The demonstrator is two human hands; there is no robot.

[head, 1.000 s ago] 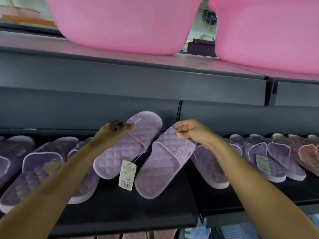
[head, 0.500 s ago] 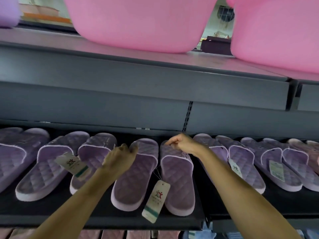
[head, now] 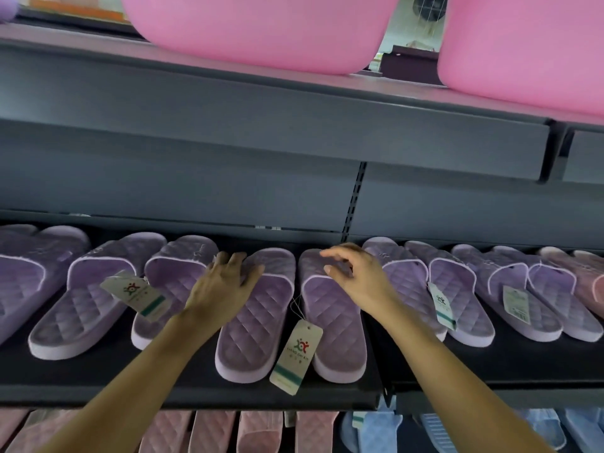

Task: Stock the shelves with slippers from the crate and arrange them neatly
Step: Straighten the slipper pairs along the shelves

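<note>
Placement was judged nearly done: left hand (head: 225, 282) laid flat on one slipper (head: 258, 325), right hand (head: 356, 276) held loose, empty, above its mate (head: 333, 325); squaring was called for next.

A dark grey upper shelf (head: 294, 125) is spanning the view and carrying two pink tubs (head: 261, 31) side by side. A slotted upright (head: 354, 197) is dividing the grey back panel (head: 163, 184). A bright space is showing through the gap between the tubs, with a dark cabinet (head: 408, 62) in it.
</note>
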